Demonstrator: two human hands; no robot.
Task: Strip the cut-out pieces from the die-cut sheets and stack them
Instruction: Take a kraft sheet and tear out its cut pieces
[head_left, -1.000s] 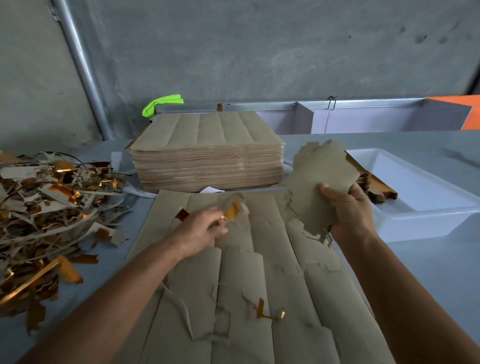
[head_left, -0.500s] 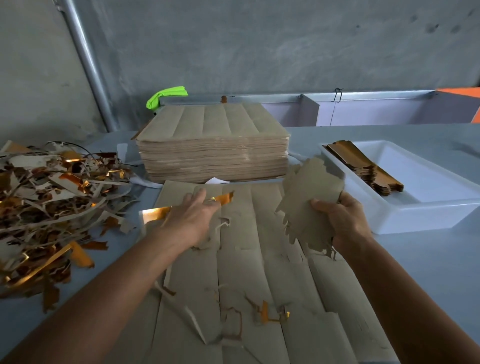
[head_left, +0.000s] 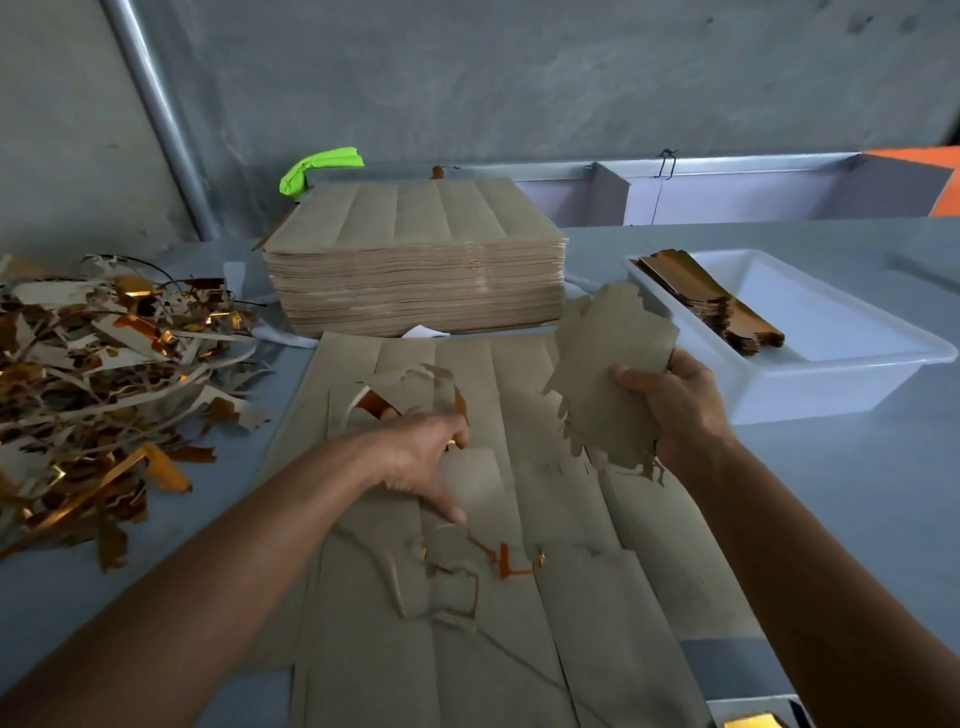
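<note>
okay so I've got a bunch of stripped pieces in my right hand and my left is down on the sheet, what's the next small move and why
Probably pull the next piece free with your left hand. It rests on the die-cut sheet beside a torn opening, and most strips look unstripped. Your right hand already grips the stripped pieces, so the new one can join them before going to the white tray.

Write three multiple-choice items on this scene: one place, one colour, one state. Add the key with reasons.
1. Where is the scrap pile?
A. in the tray
B. left of the sheet
C. on the stack

2. What colour is the tray?
A. white
B. green
C. black

3. What is the right hand doing?
A. resting flat
B. gripping pieces
C. hanging idle

Key: 1 B, the scrap lies on the table left of the sheet. 2 A, its walls are white. 3 B, its fingers curl round the pieces.
</note>
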